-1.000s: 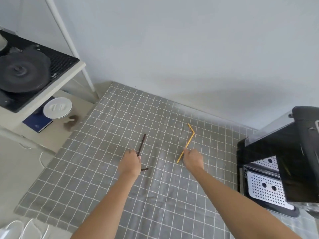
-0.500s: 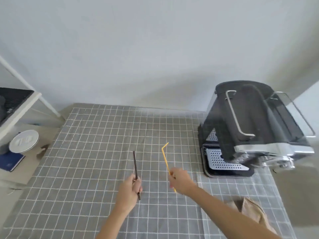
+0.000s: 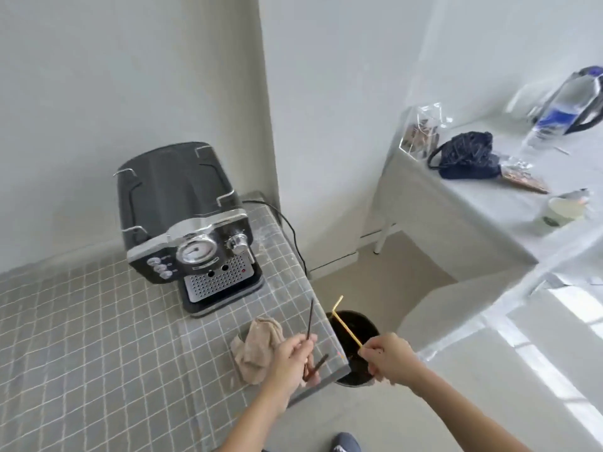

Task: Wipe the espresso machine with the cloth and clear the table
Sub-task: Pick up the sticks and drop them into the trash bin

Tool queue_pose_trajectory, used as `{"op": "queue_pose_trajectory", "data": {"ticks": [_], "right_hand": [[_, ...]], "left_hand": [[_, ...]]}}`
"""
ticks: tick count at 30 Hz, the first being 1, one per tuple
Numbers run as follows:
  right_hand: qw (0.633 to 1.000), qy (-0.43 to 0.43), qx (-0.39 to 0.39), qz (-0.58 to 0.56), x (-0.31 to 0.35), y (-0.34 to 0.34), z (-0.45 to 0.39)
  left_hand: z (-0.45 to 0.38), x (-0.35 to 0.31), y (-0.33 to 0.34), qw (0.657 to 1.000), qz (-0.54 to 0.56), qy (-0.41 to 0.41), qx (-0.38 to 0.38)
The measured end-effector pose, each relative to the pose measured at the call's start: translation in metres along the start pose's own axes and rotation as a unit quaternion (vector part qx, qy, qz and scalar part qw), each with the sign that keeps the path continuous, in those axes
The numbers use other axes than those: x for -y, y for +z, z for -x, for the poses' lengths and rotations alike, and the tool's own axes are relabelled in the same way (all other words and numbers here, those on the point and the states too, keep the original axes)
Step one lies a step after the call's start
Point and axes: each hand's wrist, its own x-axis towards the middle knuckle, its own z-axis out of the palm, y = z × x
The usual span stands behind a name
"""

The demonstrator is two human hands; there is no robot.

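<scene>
Cloth [image 3: 257,345] just beside left hand [image 3: 290,360]

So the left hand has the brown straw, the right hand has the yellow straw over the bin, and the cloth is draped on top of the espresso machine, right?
Not quite. The cloth is not on the espresso machine; the head view shows it crumpled on the checked tablecloth in front of the machine. The rest holds: left hand pinches the brown straw, right hand holds the yellow straw over the bin.
</scene>
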Motion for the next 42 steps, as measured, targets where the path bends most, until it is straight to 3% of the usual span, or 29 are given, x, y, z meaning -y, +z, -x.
{"op": "queue_pose_trajectory", "data": {"ticks": [3,7,12,17,20,23,26,28,29,31,33,38,42], "right_hand": [[0.998,0.058,0.015,-0.008,-0.041,-0.023,-0.015],[0.992,0.118,0.036,-0.016,-0.069,-0.031,-0.05],[0.971,0.211,0.09,-0.07,-0.09,-0.033,-0.104],[0.942,0.28,0.108,-0.147,-0.114,-0.026,-0.16],[0.956,0.225,0.153,-0.107,-0.119,-0.026,-0.187],[0.975,0.094,0.162,0.123,-0.127,-0.022,-0.204],[0.976,0.079,0.145,0.144,-0.127,-0.022,-0.209],[0.979,0.123,0.16,0.036,-0.119,-0.021,-0.205],[0.981,0.142,0.128,-0.045,-0.115,-0.021,-0.203],[0.958,0.208,0.055,-0.189,-0.112,-0.019,-0.2],[0.936,0.237,0.041,-0.258,-0.108,-0.019,-0.189],[0.952,0.18,0.019,-0.247,-0.085,-0.029,-0.151],[0.967,0.109,-0.016,-0.229,-0.053,-0.022,-0.116]], "left_hand": [[-0.025,-0.016,0.063,0.996,-0.019,-0.069,0.046],[-0.069,-0.017,0.112,0.984,-0.059,-0.161,0.044],[-0.145,0.005,0.144,0.956,-0.081,-0.281,0.032],[-0.205,0.025,0.16,0.937,-0.051,-0.344,0.042],[-0.229,0.029,0.164,0.926,-0.024,-0.374,0.054],[-0.246,0.036,0.163,0.917,-0.02,-0.394,0.058],[-0.255,0.043,0.16,0.925,-0.041,-0.374,0.044],[-0.254,0.042,0.16,0.932,-0.047,-0.358,0.022],[-0.251,0.038,0.159,0.937,-0.048,-0.346,0.012],[-0.241,0.027,0.159,0.949,-0.044,-0.312,0.002],[-0.226,0.011,0.16,0.962,-0.044,-0.27,0.002],[-0.16,-0.021,0.14,0.992,-0.039,-0.122,0.015],[-0.084,-0.033,0.089,0.996,-0.078,0.026,-0.046]]}}
